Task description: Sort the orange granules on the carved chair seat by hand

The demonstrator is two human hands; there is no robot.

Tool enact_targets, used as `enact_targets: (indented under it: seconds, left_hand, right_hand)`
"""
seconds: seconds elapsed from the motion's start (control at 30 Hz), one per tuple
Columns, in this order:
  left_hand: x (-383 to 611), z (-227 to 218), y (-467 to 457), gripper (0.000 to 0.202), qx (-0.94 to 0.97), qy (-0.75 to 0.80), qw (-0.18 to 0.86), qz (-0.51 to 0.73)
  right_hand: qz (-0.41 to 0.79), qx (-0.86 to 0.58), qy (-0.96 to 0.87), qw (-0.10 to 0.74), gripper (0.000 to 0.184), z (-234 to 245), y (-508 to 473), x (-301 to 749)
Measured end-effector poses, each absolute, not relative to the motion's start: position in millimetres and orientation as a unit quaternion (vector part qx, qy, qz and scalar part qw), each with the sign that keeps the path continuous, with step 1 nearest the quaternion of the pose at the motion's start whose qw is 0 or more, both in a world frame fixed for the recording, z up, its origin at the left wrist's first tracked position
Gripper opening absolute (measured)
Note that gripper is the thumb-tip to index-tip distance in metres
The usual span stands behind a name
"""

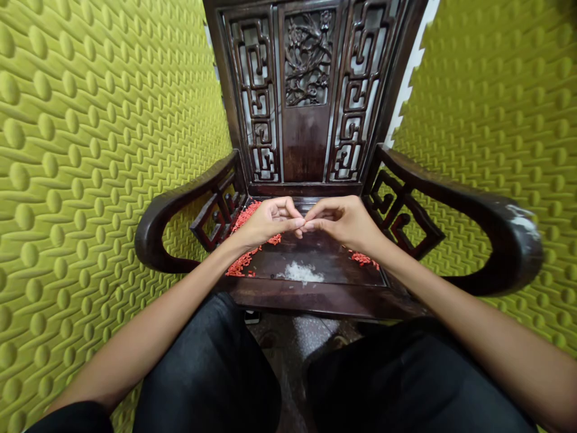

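Observation:
Over the wooden seat (327, 258), my left hand (280, 219) and my right hand (341, 218) meet fingertip to fingertip. Both are closed in a pinch with thumb against fingers. Whatever lies between the tips is too small to make out. A heap of small red pieces (243, 263), like short tubes, spreads over the seat's left side, partly behind my left hand. Fewer red pieces (364, 260) lie at the right, below my right wrist. Near the front edge, under the hands, is a small pile of whitish, translucent bits (303, 272).
The seat belongs to a dark carved chair with an openwork backrest (305, 138). Its curved armrests stand at left (151, 231) and right (505, 240). Yellow-green textured wall padding (99, 132) flanks both sides. My knees in dark trousers (202, 361) are before the seat.

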State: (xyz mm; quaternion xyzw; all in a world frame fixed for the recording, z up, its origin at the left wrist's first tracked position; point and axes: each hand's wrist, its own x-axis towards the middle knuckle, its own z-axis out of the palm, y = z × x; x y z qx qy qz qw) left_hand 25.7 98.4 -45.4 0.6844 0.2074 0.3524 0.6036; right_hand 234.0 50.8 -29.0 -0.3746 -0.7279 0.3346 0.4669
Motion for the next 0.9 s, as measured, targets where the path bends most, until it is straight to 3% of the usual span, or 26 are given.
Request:
enact_targets:
  seconds: [0.37,0.9]
  left_hand:
    - [24.4,-43.9,97.6,0.036,0.690,0.187,0.598,0.361]
    - [28.1,-46.3,97.2,0.041,0.680,0.174,0.623,0.346]
  right_hand:
    - [0.475,-0.315,-0.674,0.469,0.031,-36.9,59.7,239.5]
    - [0.515,-0.297,-0.663,0.455,0.029,-38.5,58.5,237.7]
